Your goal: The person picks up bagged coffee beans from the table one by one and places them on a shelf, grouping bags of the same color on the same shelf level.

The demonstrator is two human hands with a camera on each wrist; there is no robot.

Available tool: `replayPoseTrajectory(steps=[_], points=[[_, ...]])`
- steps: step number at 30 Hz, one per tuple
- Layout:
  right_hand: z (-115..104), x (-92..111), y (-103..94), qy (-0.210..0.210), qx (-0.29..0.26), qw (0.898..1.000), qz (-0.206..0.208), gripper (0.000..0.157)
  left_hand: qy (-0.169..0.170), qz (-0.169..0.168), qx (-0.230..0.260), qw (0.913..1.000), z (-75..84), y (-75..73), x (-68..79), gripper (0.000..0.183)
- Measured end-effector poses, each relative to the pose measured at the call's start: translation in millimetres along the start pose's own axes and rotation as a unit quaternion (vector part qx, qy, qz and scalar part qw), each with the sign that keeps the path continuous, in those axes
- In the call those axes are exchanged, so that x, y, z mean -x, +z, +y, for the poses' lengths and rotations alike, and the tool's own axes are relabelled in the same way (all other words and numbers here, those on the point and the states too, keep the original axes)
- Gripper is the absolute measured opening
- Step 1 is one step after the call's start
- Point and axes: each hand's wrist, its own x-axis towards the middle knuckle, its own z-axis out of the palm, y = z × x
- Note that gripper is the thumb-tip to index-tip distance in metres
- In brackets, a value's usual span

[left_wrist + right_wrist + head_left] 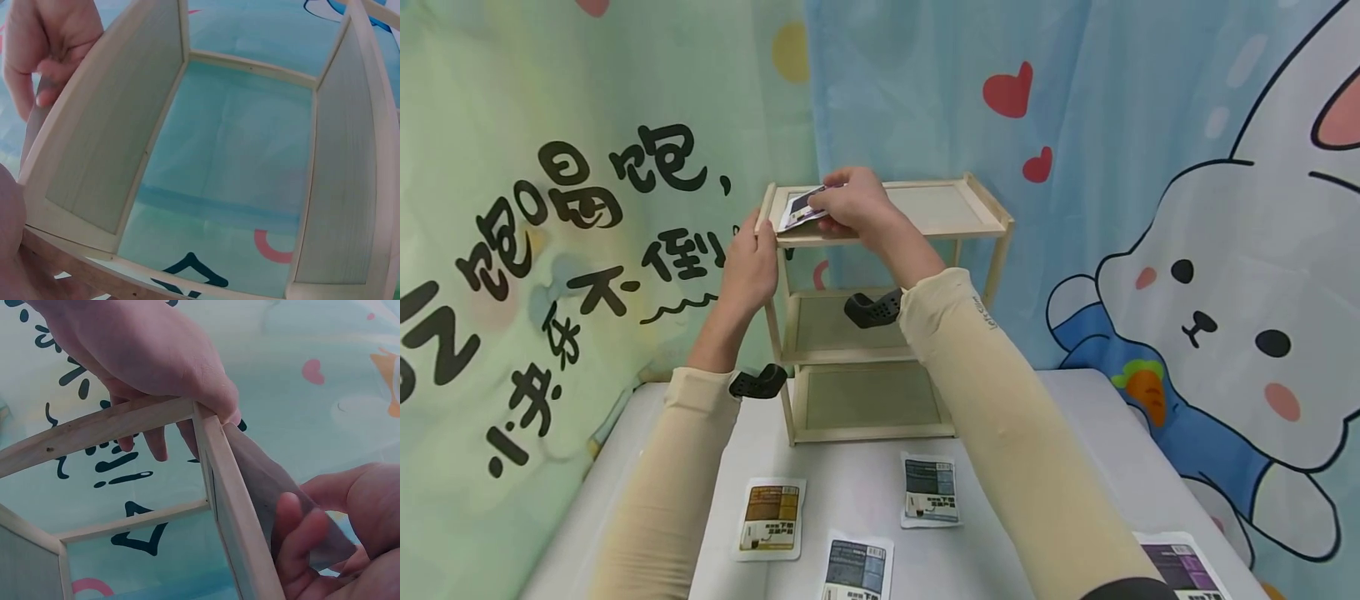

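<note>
A three-tier wooden shelf rack stands on the white table. My left hand grips its top left corner, the fingers wrapped over the side rail in the right wrist view. With my right hand I hold a flat packet by its edge, thumb on one side and fingers on the other. The packet lies slanted over the left end of the top shelf, its far corner close to my left hand. Seen from the right wrist, the packet's grey back faces the camera beside the shelf frame.
On the table before the rack lie a packet with a brown label, a blue-grey one and a dark grey one. A purple-labelled packet sits at the right edge. Printed curtains hang behind the table.
</note>
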Motion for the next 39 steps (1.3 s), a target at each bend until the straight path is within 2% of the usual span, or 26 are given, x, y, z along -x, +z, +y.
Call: replayPoseTrajectory(steps=[10, 15, 20, 31, 35, 39], points=[[-1.2, 11.3, -10.1, -0.002, 0.087, 0.996, -0.011, 0.055, -0.008, 0.005, -0.002, 0.9999, 0.2, 0.3, 0.7, 0.054], [0.1, 19.3, -16.2, -0.004, 0.121, 0.993, -0.003, 0.055, -0.013, 0.008, -0.004, 0.9999, -0.2, 1.0, 0.5, 0.054], [3.7, 29.6, -24.9, -0.017, 0.119, 0.993, 0.002, 0.053, -0.014, 0.008, -0.003, 0.9999, -1.1, 2.1, 0.5, 0.054], [13.0, 65.1, -46.0, -0.083, 0.098, 0.992, 0.016, 0.051, -0.006, 0.013, -0.007, 0.9999, 3.6, 0.2, 0.6, 0.054], [23.9, 82.1, -55.9, -0.106, 0.1, 0.989, 0.035, 0.05, -0.006, 0.012, -0.005, 0.9999, 4.1, 0.4, 1.0, 0.054], [44.6, 98.2, -69.7, -0.131, 0.092, 0.986, 0.05, 0.048, -0.009, 0.011, -0.002, 0.9999, 3.5, 1.7, 1.8, 0.054]])
